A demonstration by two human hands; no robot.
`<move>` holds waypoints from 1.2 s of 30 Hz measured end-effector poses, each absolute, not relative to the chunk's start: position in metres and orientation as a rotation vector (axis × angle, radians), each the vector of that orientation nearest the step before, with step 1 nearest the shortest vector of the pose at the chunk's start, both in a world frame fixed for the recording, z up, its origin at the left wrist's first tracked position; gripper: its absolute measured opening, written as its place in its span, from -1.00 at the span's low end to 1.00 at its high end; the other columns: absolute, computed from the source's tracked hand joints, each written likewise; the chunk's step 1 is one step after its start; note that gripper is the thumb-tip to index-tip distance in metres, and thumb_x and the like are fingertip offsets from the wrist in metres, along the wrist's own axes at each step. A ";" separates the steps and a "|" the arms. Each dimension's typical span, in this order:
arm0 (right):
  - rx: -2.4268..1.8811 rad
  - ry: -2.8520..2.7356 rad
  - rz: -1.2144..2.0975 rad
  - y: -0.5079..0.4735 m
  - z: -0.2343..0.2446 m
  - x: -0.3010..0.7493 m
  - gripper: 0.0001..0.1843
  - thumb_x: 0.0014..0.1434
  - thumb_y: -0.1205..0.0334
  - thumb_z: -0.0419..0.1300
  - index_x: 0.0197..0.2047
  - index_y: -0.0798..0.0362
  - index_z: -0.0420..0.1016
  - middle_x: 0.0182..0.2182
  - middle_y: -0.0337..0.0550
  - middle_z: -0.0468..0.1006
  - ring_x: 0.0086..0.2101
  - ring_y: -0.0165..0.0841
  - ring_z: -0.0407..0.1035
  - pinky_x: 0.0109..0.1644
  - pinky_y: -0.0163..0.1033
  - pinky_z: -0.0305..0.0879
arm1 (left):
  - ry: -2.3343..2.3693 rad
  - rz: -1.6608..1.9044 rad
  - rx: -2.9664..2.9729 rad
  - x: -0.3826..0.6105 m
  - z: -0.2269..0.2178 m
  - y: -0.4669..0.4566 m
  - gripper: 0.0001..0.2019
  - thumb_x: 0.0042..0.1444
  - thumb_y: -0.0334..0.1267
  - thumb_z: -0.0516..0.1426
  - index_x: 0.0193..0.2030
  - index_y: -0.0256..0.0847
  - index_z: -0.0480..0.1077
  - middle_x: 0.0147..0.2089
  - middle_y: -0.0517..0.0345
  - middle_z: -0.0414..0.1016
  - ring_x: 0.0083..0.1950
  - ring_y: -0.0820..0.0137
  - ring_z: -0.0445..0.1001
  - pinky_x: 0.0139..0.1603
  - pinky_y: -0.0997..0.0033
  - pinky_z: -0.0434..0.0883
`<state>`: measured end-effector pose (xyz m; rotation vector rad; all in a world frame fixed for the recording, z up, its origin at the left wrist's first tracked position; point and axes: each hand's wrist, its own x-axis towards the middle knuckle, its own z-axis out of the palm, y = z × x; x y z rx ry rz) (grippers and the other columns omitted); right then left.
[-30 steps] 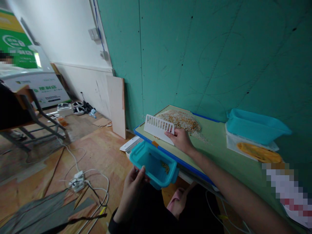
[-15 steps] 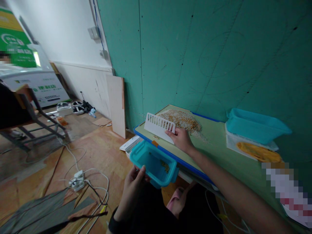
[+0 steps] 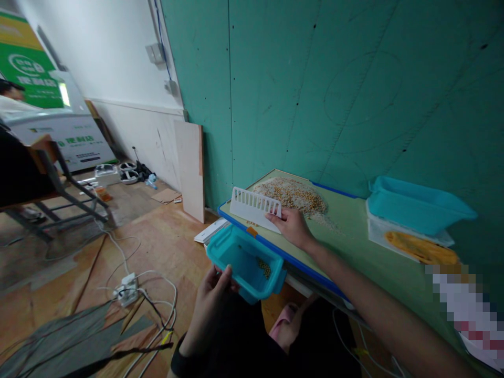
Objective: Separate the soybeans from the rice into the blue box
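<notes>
R hand (image 3: 292,227) pinches white slotted scraper (image 3: 255,208) upright at desk (image 3: 354,247) front-left edge; L hand (image 3: 214,294) grips teal bin (image 3: 246,261) just below edge, under scraper; grain pile (image 3: 293,193) behind.

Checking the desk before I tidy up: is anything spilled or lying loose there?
Yes. A loose pile of grain lies straight on the green desk, with kernels strewn toward the right hand holding the white slotted scraper.

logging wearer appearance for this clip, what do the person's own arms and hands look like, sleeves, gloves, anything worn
Both hands are bare, with no gloves, rings or watch in view. The right hand leads to a forearm bare along its whole visible length. The left hand has a black cuff at the wrist, the end of a dark long sleeve.
</notes>
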<state>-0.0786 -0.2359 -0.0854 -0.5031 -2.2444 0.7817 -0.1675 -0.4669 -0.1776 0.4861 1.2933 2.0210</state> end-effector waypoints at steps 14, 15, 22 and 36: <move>-0.455 -2.241 0.847 -0.235 -0.090 -0.078 -0.71 0.18 0.03 0.19 -0.27 0.08 0.59 -0.35 -0.10 0.65 -0.35 -0.27 0.51 -0.28 -0.26 0.39 | 1.252 2.029 0.465 -0.168 -0.178 -0.466 -0.74 0.06 -0.11 0.27 -0.42 -0.22 0.36 -0.56 0.23 0.45 -0.53 0.46 0.40 -0.46 0.48 0.33; -0.450 -2.241 0.847 -0.236 -0.090 -0.078 -0.71 0.18 0.03 0.19 -0.27 0.08 0.59 -0.35 -0.10 0.65 -0.35 -0.27 0.51 -0.28 -0.25 0.39 | 1.254 2.028 0.468 -0.168 -0.179 -0.466 -0.74 0.05 -0.11 0.27 -0.42 -0.22 0.36 -0.56 0.22 0.45 -0.53 0.45 0.40 -0.46 0.47 0.33; -0.448 -2.231 0.869 -0.237 -0.089 -0.078 -0.70 0.18 0.04 0.20 -0.24 0.09 0.60 -0.35 -0.08 0.65 -0.34 -0.27 0.51 -0.26 -0.23 0.42 | 1.279 2.024 0.485 -0.170 -0.182 -0.467 -0.74 0.05 -0.10 0.28 -0.41 -0.23 0.38 -0.55 0.19 0.47 -0.52 0.43 0.42 -0.44 0.44 0.34; -0.463 -2.241 0.854 -0.241 -0.084 -0.076 -0.74 0.16 0.08 0.21 -0.29 0.09 0.61 -0.39 -0.09 0.65 -0.36 -0.28 0.51 -0.33 -0.26 0.41 | 1.284 2.030 0.492 -0.170 -0.184 -0.465 -0.75 0.08 -0.12 0.26 -0.41 -0.24 0.37 -0.55 0.21 0.46 -0.52 0.45 0.41 -0.45 0.46 0.33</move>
